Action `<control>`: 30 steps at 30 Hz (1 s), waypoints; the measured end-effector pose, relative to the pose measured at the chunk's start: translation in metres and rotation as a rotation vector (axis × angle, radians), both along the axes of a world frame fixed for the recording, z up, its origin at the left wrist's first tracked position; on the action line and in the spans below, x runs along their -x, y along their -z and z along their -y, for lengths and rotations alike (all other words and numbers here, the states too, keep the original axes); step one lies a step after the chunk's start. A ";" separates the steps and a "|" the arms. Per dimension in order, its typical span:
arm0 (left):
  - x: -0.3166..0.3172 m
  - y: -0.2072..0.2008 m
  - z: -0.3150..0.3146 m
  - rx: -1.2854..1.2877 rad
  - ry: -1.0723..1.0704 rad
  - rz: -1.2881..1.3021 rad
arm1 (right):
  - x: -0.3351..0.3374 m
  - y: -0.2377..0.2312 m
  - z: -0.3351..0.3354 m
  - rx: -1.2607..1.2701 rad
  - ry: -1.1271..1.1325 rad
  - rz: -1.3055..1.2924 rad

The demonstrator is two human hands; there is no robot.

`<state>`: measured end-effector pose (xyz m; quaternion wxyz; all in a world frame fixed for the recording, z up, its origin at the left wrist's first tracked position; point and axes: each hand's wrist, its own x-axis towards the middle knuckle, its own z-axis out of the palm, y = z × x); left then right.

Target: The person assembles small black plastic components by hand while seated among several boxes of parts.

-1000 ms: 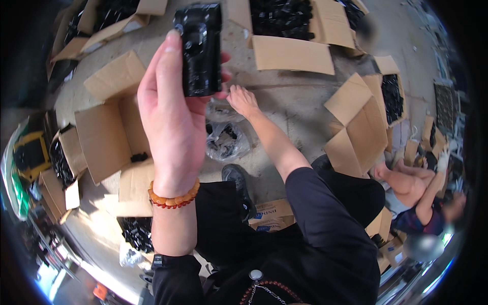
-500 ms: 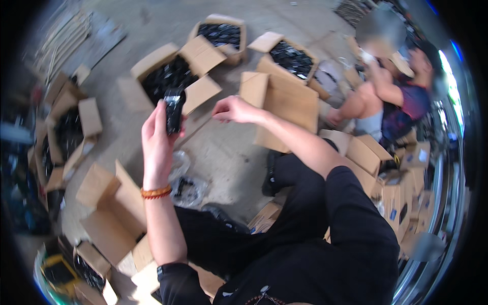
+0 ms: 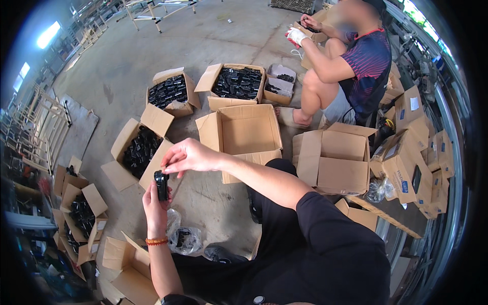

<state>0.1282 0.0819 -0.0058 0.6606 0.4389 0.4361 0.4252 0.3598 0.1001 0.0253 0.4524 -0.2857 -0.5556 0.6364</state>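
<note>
A glossy black plastic part [image 3: 162, 190], oblong and held upright, is gripped in my left hand [image 3: 155, 209], with the thumb and fingers wrapped round its lower part. My right hand [image 3: 190, 155] reaches across from the right and pinches at the part's top end. Whatever the right fingertips hold there is too small to make out. Just behind my hands stands an open cardboard box [image 3: 122, 175] filled with similar black parts. Clear plastic bags [image 3: 193, 246] with small black pieces lie on the floor beneath my hands.
Open cartons of black parts [image 3: 239, 84] stand ahead, and another carton [image 3: 96, 195] at the left. An open cardboard box [image 3: 249, 129] is ahead of my right forearm. A co-worker [image 3: 351, 66] sits at the far right. Stacked cartons [image 3: 406, 157] line the right side.
My right hand has moved left, onto the top of the black part in my left hand. The view has shifted, showing more of the floor ahead.
</note>
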 end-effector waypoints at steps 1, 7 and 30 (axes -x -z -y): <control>-0.007 -0.004 0.003 0.012 -0.011 0.007 | -0.002 -0.002 0.002 -0.006 -0.011 0.002; -0.018 -0.004 0.011 0.039 -0.034 0.017 | -0.005 -0.009 0.010 -0.256 0.107 0.224; 0.031 -0.003 0.012 -0.040 -0.131 0.019 | 0.086 0.030 -0.012 -0.551 0.196 0.351</control>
